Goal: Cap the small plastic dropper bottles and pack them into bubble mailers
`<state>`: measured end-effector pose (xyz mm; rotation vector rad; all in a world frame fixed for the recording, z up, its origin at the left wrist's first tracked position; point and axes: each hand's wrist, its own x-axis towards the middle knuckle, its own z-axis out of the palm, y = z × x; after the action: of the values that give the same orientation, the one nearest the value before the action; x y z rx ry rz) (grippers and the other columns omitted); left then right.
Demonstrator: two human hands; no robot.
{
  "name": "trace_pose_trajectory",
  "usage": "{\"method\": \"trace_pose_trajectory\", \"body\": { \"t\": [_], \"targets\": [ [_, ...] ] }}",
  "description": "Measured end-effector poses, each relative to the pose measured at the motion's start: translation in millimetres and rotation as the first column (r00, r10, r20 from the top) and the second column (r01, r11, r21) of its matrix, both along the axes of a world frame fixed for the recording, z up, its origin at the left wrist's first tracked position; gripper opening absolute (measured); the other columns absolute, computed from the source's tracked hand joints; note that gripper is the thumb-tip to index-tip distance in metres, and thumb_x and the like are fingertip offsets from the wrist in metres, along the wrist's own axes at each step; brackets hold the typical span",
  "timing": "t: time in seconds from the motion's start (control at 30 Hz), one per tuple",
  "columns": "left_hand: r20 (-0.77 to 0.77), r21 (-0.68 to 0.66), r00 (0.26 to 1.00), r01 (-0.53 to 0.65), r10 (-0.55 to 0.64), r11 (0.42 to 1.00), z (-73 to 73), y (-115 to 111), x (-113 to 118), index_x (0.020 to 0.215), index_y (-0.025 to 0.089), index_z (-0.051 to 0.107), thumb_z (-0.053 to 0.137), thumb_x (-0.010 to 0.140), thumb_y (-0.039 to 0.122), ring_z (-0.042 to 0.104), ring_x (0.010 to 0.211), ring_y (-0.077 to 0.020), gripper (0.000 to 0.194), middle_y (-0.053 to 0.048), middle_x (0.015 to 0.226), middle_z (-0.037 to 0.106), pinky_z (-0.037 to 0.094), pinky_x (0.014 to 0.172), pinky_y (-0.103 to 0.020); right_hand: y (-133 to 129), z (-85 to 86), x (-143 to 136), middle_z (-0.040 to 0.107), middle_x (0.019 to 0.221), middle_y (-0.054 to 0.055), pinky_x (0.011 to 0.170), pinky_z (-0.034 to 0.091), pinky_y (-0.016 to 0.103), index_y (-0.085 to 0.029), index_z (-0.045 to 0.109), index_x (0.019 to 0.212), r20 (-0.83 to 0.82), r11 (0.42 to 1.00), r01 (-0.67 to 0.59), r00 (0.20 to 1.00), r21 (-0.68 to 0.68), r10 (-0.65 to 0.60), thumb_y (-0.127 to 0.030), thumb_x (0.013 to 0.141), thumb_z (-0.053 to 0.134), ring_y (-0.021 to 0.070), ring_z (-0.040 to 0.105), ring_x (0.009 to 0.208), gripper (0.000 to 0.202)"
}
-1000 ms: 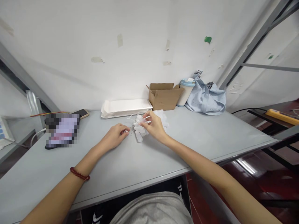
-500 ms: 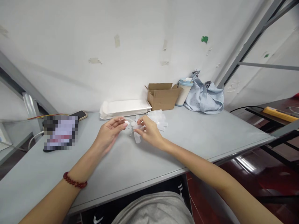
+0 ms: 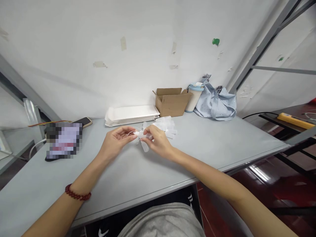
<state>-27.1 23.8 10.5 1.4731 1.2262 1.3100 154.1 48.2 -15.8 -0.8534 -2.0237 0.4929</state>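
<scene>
Between my hands, above the grey table (image 3: 153, 174), is a translucent white piece with flat petal-like blades (image 3: 145, 147). My right hand (image 3: 159, 140) pinches it between thumb and fingers from the right. The thumb and fingertips of my left hand (image 3: 117, 140) are closed on a small white part (image 3: 136, 133) that meets the middle of the bladed piece. A thin clear strand curves by the left fingertips; where it ends I cannot make out. Behind my right hand lies a pile of similar translucent white pieces (image 3: 166, 123), partly covered by that hand.
White flat packets (image 3: 132, 113) lie along the wall, beside an open cardboard box (image 3: 171, 103). Right of it stand a cup with a blue lid (image 3: 195, 97) and a light blue cloth bag (image 3: 218, 105). A phone (image 3: 86, 122) and a blurred-out item (image 3: 65, 140) lie at the left.
My left hand has moved slightly right, bringing the small white part against the middle of the bladed piece. My right hand stays nearly in place with its pinch.
</scene>
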Motion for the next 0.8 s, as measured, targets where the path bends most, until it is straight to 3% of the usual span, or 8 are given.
{"method": "trace_pose_trajectory", "body": {
  "t": [0.13,0.33,0.57,0.73,0.8],
  "targets": [
    [-0.063,0.021,0.997,0.046,-0.045,0.999,2.6,-0.2,-1.2,0.087,0.022,0.070,0.078,0.064,0.040,0.065,0.091,-0.0251,0.030,-0.006,0.091,0.073,0.052,0.084,-0.037,0.2,2.0,-0.6,0.059,0.086,0.002,0.060,0.046,0.024,-0.019,0.050,0.087,-0.051,0.996,-0.008,0.999,-0.085,0.004,-0.028,0.082,0.063,0.0123,0.055,0.073,0.017],
    [-0.159,-0.124,0.984,0.063,-0.083,0.990,4.4,-0.9,0.5,0.069,0.020,0.069,0.066,0.073,0.053,0.066,0.065,-0.0212,0.033,-0.003,0.065,0.068,0.054,0.071,-0.036,1.6,0.3,0.1,0.059,0.087,0.003,0.065,0.048,0.027,-0.020,0.050,0.085,-0.015,1.000,-0.023,1.000,0.006,0.023,-0.024,0.082,0.061,0.0136,0.055,0.077,0.012],
    [-0.169,-0.054,0.975,0.136,-0.143,0.989,4.1,-1.9,-5.1,0.093,0.022,0.070,0.071,0.071,0.046,0.067,0.084,-0.0242,0.033,-0.005,0.089,0.072,0.052,0.081,-0.037,1.8,1.7,0.6,0.059,0.083,0.002,0.061,0.047,0.025,-0.019,0.051,0.083,-0.101,0.995,-0.047,0.994,-0.086,0.038,-0.030,0.083,0.062,0.0125,0.054,0.071,0.016],
    [-0.278,-0.077,0.944,0.164,-0.179,0.983,6.2,-2.8,-3.9,0.072,0.020,0.069,0.059,0.079,0.053,0.063,0.061,-0.0196,0.036,-0.005,0.070,0.069,0.053,0.065,-0.034,1.0,0.0,0.1,0.059,0.083,0.002,0.064,0.048,0.027,-0.019,0.051,0.084,-0.094,0.997,-0.072,0.993,0.026,0.074,-0.028,0.082,0.061,0.0129,0.054,0.073,0.014],
    [-0.313,-0.030,0.934,0.172,-0.173,0.985,6.9,-4.1,-2.6,0.072,0.020,0.069,0.058,0.080,0.052,0.063,0.062,-0.0193,0.034,-0.004,0.070,0.069,0.052,0.065,-0.032,1.5,1.5,0.4,0.059,0.080,0.002,0.061,0.047,0.026,-0.019,0.051,0.083,-0.125,0.996,-0.081,0.989,-0.033,0.076,-0.030,0.081,0.062,0.0121,0.054,0.068,0.016]
  ]
}}
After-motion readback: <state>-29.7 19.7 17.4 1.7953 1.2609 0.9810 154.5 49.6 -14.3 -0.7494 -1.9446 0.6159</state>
